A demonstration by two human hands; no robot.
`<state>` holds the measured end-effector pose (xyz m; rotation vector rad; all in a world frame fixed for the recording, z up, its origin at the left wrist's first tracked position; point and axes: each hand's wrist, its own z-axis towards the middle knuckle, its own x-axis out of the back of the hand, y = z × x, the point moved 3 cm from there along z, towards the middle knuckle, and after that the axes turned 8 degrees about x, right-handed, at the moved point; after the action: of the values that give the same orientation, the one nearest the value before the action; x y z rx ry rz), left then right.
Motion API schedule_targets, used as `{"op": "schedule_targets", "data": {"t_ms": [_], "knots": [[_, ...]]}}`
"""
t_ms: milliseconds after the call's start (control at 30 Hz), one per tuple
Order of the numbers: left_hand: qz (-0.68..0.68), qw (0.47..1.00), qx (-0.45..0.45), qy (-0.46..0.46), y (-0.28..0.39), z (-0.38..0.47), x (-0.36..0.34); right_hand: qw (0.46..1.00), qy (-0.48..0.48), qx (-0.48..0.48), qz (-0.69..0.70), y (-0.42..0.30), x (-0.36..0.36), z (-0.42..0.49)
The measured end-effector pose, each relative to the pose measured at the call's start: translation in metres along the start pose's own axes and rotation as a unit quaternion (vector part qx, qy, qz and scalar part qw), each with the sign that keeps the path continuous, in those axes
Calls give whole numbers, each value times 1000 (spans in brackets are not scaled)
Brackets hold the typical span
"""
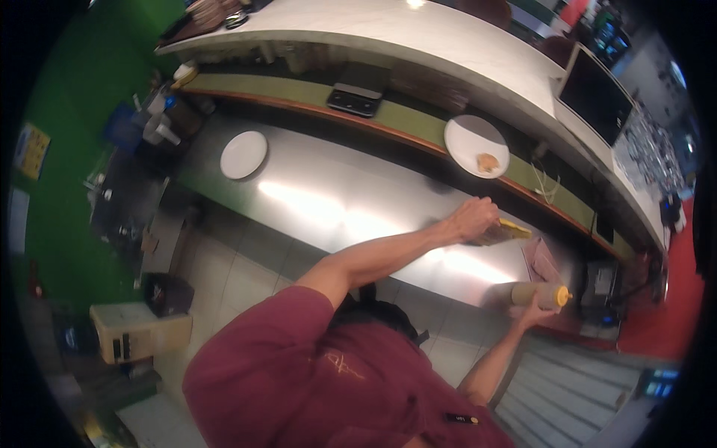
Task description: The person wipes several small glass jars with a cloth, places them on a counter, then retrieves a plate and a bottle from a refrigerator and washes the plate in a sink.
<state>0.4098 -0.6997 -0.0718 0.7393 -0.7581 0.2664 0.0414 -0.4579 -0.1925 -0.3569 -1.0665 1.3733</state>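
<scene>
My right hand (536, 315) grips a squeeze bottle (524, 294) with a yellow nozzle cap, tipped on its side at the counter's right front. Pale contents show through its wall. Over the steel counter (313, 168), my left hand (475, 218) is closed on a blurred container with a yellow rim (514, 228); its exact kind is unclear. A folded pink cloth or paper (542, 260) lies just right of that container. Beyond my left hand, a large white plate (473, 137) carries a small light-brown piece of food (487, 163) and overhangs the shelf's edge.
A smaller white plate (243, 155) sits at the counter's left. A black countertop device (355, 99) stands on the green shelf (403, 122), near a loose white cable (546, 187). Above runs a pale bar top (358, 19) with a monitor (596, 92) at its right.
</scene>
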Motion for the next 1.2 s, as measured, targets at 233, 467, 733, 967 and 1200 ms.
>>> {"op": "schedule_targets", "data": {"t_ms": [233,467,733,967,1200], "knots": [[-2,987,46,157,-1,-80,138,990,-90,108,-19,-28,-1,-11],[118,966,167,158,-3,-225,325,927,-312,7,210,-197,-70,-132],[263,862,382,204,9,-403,429,746,-576,24,334,-427,-245,-309],[321,739,500,318,18,-546,504,755,-555,65,344,-570,-361,-427],[289,695,580,311,0,-619,551,826,-470,72,303,-595,-409,-484]]}}
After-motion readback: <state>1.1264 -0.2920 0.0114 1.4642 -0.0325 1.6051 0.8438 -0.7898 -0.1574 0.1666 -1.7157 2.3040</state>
